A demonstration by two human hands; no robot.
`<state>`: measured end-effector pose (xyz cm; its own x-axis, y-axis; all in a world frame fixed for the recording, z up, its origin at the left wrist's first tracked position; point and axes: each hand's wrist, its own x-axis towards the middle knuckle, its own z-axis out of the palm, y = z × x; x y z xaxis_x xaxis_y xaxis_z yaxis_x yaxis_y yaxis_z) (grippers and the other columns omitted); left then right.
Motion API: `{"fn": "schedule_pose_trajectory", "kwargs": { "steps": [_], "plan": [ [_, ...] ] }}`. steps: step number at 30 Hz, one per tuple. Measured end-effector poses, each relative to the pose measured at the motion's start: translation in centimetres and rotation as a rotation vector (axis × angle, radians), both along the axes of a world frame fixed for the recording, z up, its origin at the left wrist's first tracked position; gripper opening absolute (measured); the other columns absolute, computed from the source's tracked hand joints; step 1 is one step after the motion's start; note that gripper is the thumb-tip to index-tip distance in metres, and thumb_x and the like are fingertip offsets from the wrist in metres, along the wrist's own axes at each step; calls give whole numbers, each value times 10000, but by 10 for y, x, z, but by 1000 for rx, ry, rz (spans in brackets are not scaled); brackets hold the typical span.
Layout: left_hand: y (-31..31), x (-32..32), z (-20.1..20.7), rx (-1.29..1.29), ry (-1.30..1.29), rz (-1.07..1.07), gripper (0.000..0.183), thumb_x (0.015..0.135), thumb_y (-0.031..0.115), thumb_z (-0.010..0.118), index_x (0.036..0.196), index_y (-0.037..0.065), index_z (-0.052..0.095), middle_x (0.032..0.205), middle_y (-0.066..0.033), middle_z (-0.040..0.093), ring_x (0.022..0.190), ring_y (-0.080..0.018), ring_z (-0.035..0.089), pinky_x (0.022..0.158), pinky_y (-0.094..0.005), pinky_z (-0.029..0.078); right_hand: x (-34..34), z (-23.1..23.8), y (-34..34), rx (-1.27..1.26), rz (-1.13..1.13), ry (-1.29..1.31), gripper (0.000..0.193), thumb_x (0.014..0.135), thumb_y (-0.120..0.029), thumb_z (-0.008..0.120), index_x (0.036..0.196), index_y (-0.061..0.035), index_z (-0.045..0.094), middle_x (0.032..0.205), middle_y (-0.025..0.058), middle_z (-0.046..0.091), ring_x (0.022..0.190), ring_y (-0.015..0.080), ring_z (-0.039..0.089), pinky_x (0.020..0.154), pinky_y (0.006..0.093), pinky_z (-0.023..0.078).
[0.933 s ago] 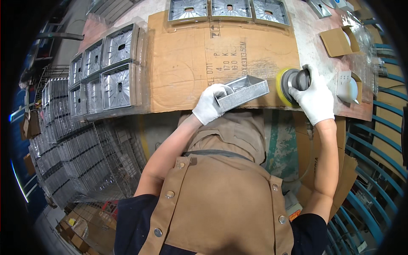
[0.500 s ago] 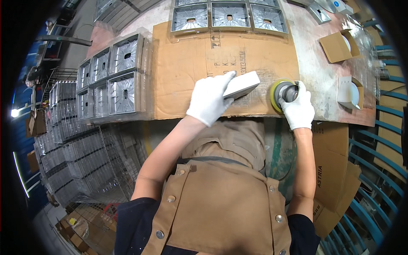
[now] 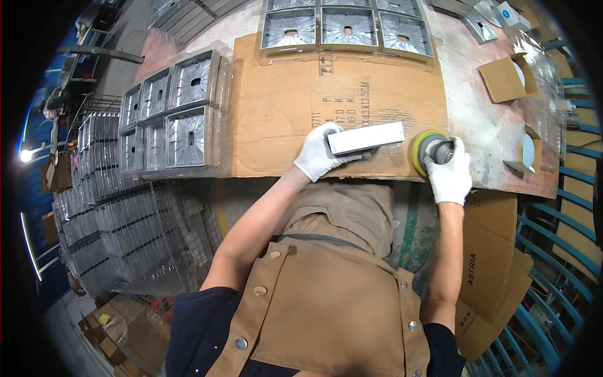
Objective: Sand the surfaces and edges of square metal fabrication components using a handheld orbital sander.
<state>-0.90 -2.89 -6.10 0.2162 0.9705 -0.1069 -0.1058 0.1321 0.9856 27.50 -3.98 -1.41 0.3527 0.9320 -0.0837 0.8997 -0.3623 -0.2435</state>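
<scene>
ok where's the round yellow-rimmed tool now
In the head view, the round tool is right of centre in the right hand, just right of the metal piece in the left hand, near the cardboard sheet's right edge.

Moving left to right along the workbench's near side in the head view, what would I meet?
Shallow square silver metal boxes, white-gloved left hand, pale rectangular metal piece, round yellow-rimmed tool, white-gloved right hand, open brown cardboard box.

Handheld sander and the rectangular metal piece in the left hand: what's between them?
In the head view, only a narrow strip of brown cardboard sheet shows between the rectangular metal piece and the handheld sander.
</scene>
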Motion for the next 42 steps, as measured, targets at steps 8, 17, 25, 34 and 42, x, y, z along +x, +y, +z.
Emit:
{"fn": "schedule_pose_trajectory", "kwargs": {
  "steps": [8, 17, 25, 34, 42],
  "plan": [
    [7, -7, -33, -629, -852, 44, 53, 962, 62, 528, 997, 47, 565, 1154, -187, 608, 1103, -360, 645, 936, -590, 587, -37, 69, 3, 352, 279, 94, 762, 755, -220, 867, 1428, -183, 513, 1220, 157, 614, 1089, 375, 657, 928, 448, 540],
    [8, -7, -54, -151, -169, -52, 268, 875, 216, 740, 1086, 84, 639, 1057, -68, 698, 957, -191, 691, 830, -356, 585, -140, 103, 26, -4, 687, 15, 653, 775, -214, 828, 1359, -249, 539, 1081, 182, 570, 864, 401, 680, 754, 442, 580],
    [13, -15, -37, 144, 477, -69, 371, 708, 255, 844, 972, 99, 635, 944, -153, 713, 956, -369, 665, 857, -452, 530, -117, 97, 43, 45, 619, -47, 676, 767, -214, 847, 1368, -161, 542, 1133, 167, 616, 988, 375, 666, 847, 435, 569],
    [13, -9, -61, 276, 393, -2, 287, 833, 265, 720, 1055, 85, 702, 1075, -183, 722, 1047, -388, 659, 905, -446, 535, -169, 111, 36, -85, 761, -71, 647, 759, -209, 843, 1339, -207, 557, 1093, 174, 595, 930, 392, 668, 800, 442, 575],
    [10, -13, -57, 164, 346, -42, 278, 756, 197, 779, 978, 89, 652, 937, -192, 690, 969, -400, 646, 860, -450, 524, -124, 117, 10, -123, 668, -68, 665, 742, -167, 850, 1337, -178, 554, 1098, 186, 574, 916, 411, 667, 800, 450, 576]
  ]
}}
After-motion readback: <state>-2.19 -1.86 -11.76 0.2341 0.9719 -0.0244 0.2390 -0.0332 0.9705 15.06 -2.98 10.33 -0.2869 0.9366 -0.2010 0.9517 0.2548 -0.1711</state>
